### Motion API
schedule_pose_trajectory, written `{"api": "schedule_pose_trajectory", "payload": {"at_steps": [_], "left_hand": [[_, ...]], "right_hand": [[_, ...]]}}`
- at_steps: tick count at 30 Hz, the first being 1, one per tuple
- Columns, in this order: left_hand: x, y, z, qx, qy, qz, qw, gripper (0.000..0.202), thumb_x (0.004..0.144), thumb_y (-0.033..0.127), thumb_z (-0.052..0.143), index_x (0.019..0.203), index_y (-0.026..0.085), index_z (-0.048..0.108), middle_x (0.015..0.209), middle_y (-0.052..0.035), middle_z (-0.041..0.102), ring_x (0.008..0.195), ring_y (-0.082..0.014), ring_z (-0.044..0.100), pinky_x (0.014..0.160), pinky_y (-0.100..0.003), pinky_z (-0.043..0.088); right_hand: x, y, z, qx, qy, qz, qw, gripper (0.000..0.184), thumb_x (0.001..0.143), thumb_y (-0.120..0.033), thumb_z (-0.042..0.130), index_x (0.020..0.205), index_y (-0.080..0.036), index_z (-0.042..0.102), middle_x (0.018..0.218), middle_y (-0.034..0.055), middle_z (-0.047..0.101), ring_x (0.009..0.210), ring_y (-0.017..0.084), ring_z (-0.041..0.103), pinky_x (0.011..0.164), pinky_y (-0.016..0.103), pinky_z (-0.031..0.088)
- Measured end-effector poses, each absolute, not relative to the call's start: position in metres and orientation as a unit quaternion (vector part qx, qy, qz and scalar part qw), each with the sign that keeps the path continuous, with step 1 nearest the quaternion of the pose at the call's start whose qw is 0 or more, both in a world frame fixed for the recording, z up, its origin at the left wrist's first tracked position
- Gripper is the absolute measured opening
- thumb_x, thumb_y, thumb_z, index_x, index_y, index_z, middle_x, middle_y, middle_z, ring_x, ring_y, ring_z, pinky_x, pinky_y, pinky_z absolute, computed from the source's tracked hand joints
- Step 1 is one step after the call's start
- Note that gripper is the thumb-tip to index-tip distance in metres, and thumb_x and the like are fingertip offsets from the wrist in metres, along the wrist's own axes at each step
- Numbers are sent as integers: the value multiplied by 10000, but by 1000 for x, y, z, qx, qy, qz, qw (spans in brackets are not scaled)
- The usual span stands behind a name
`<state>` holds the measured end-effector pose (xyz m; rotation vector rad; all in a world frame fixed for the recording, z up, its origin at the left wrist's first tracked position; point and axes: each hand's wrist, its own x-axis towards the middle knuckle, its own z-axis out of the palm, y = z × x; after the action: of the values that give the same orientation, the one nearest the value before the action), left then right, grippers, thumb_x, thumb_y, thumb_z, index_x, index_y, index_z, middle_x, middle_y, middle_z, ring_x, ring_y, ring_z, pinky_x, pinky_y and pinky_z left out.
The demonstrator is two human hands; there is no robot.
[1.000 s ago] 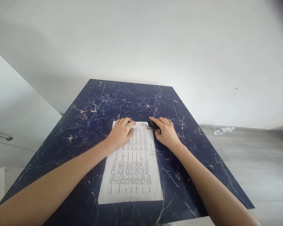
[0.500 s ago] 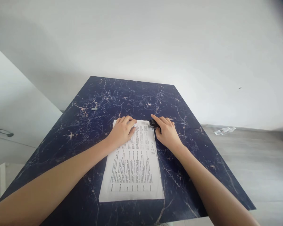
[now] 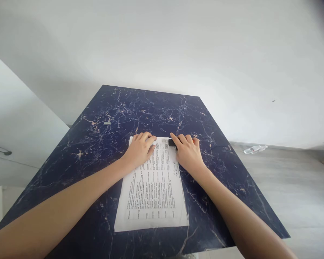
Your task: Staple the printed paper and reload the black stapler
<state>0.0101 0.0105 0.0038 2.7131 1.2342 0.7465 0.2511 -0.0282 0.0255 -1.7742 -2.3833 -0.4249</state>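
Note:
A printed sheet of paper (image 3: 151, 190) lies on a dark blue marbled table (image 3: 102, 151). My left hand (image 3: 139, 151) rests flat on the paper's far left corner, fingers stretched out. My right hand (image 3: 187, 153) is closed over a small black stapler (image 3: 172, 142) at the paper's far right corner, pressing it down. Most of the stapler is hidden under the fingers.
A small grey strip, perhaps of staples (image 3: 107, 123), lies on the table's far left part. White walls stand behind and to the left. A plastic bottle (image 3: 255, 149) lies on the grey floor at the right.
My right hand has pressed lower and slid slightly left over the stapler, hiding more of it. The left hand has stayed on the paper.

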Motion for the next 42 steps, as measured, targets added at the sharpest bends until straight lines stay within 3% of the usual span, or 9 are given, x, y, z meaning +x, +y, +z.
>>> {"api": "schedule_pose_trajectory", "payload": {"at_steps": [11,21,33,38,42], "left_hand": [[10,9,3,879,403,253,30,238,1029,221,465,1222,186,600,1182,-110,591,1103,-280,566,976,-472,447],[10,10,1,881,400,249,35,254,1032,222,455,1241,184,594,1189,-113,592,1105,-279,577,984,-483,454],[10,12,1,881,390,264,32,238,1027,219,465,1183,175,639,1178,-115,607,1101,-272,577,1004,-492,456],[9,10,3,881,400,250,28,251,1020,242,469,1098,167,696,1109,-112,626,1054,-273,579,963,-493,470],[10,5,8,888,389,239,49,278,977,259,503,1147,166,703,1105,-115,645,1054,-281,589,973,-488,494]], "right_hand": [[241,-28,25,-560,-810,-175,20,534,970,-51,342,1475,-141,492,1244,181,635,1061,339,514,985,531,332],[252,-25,22,-618,-768,-109,129,596,822,-46,416,1400,-174,481,1181,158,593,1072,327,498,884,450,391],[281,-16,32,-707,-691,-73,130,581,794,-60,485,1358,-195,517,1162,160,600,1081,350,518,868,468,431],[302,-12,35,-732,-663,-12,157,387,805,-165,566,1190,-196,590,1066,131,661,922,313,592,738,380,434],[313,-10,35,-724,-649,-2,233,226,815,-191,597,1037,-202,636,944,99,699,828,283,627,684,351,423]]}}
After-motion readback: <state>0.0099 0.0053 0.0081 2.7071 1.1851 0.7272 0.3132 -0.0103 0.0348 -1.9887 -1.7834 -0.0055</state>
